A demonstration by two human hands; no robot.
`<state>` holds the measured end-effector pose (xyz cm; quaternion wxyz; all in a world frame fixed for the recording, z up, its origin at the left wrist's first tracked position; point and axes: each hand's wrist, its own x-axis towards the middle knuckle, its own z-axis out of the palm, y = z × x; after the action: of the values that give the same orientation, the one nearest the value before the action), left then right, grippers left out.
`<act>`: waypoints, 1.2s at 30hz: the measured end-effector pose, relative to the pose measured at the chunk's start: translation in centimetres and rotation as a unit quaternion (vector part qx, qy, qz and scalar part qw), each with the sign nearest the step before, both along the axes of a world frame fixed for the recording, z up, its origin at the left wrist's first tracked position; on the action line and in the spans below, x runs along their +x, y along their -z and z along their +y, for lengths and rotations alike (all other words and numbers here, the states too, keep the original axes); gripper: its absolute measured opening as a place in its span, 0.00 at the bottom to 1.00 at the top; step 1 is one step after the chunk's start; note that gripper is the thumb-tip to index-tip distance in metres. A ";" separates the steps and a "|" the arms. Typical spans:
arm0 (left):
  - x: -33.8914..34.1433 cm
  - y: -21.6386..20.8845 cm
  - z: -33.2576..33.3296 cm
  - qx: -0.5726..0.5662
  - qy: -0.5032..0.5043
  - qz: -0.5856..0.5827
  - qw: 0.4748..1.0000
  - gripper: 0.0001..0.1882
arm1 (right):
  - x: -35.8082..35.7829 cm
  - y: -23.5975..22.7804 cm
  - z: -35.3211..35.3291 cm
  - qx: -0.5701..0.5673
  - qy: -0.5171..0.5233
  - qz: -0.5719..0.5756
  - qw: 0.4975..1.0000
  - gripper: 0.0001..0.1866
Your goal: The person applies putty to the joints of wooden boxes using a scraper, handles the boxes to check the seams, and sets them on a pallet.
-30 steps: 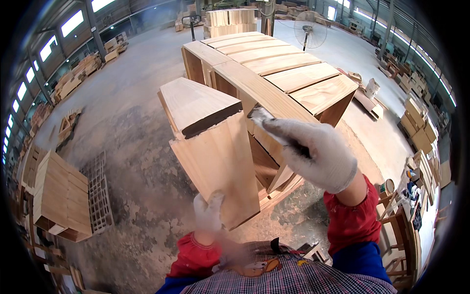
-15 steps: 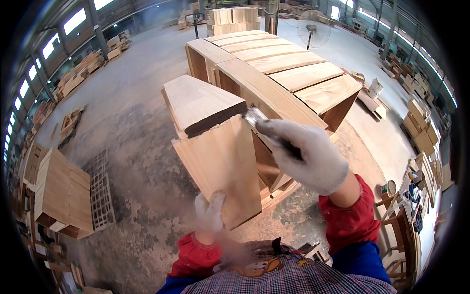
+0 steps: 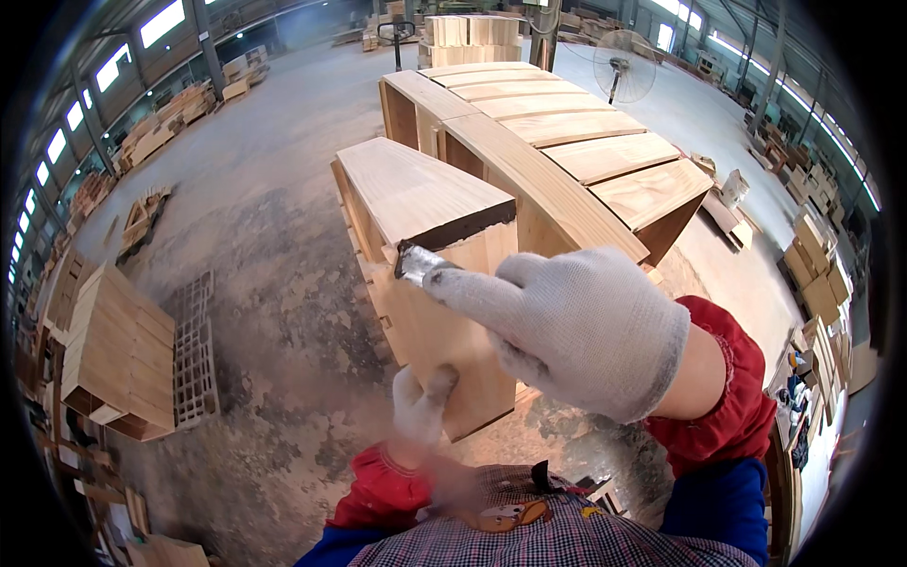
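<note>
A pale wooden drawer (image 3: 430, 180) stands tilted in front of me, its upper panel's near edge coated in a dark brown strip (image 3: 463, 223). At the lower part of its near face, my gloved left hand (image 3: 421, 404) grips the side edge, thumb on the wood. My gloved right hand (image 3: 576, 326) is closed round a small tool (image 3: 425, 266) with a flat silvery metal end and a dark tip; whether it is a brush or a scraper I cannot tell. The tip is at the strip's left end. My glove hides the tool's handle.
Behind the drawer lies a long wooden cabinet frame (image 3: 543, 184) bearing a row of drawers (image 3: 605, 156). A wooden box (image 3: 118, 345) and a grey plastic pallet (image 3: 195, 350) are on the left. A fan (image 3: 619, 71) and a stack of wooden parts (image 3: 470, 40) stand farther back.
My right hand has moved left and nearer, taking the tool from the dark strip's right end to its left end. My left hand keeps its grip on the drawer.
</note>
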<state>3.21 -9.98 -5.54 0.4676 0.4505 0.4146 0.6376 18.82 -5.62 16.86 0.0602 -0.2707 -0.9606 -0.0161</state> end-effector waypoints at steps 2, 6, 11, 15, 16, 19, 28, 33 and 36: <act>-0.2 0.6 0.0 0.015 0.006 0.010 1.000 0.20 | -0.2 -0.5 0.0 0.013 0.003 -0.013 1.000 0.29; -0.2 -0.8 -0.2 0.020 0.002 0.053 0.998 0.13 | 1.2 -0.2 1.1 0.055 -0.037 0.035 0.997 0.26; 0.2 0.0 0.0 0.025 -0.032 0.035 0.999 0.14 | 4.1 -0.8 2.6 0.094 0.022 0.018 0.995 0.22; 0.6 -0.1 -0.2 0.017 -0.057 -0.008 0.998 0.13 | 7.1 -1.1 4.3 0.085 0.059 0.038 0.994 0.20; 0.5 -0.1 -0.1 0.026 -0.049 -0.012 0.998 0.14 | 7.6 -1.4 3.7 0.077 0.054 0.034 0.995 0.19; 0.6 0.5 0.1 0.043 -0.047 0.007 0.998 0.15 | 6.8 -1.1 2.2 0.057 0.013 0.053 0.997 0.18; 0.0 0.6 -0.1 0.030 -0.025 -0.002 0.999 0.18 | 4.5 -0.4 1.6 0.069 0.052 0.023 0.996 0.21; -0.1 0.0 -0.1 0.019 0.000 0.023 1.000 0.16 | 6.3 -1.2 1.6 0.052 0.074 -0.002 0.996 0.17; -0.3 0.0 -0.1 0.034 0.040 0.015 0.999 0.14 | 5.0 -0.7 0.6 0.013 0.023 0.047 0.999 0.21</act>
<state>2.88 -10.10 -5.56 0.4704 0.4920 0.3816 0.6253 23.79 -4.99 17.56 0.1081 -0.2927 -0.9499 -0.0170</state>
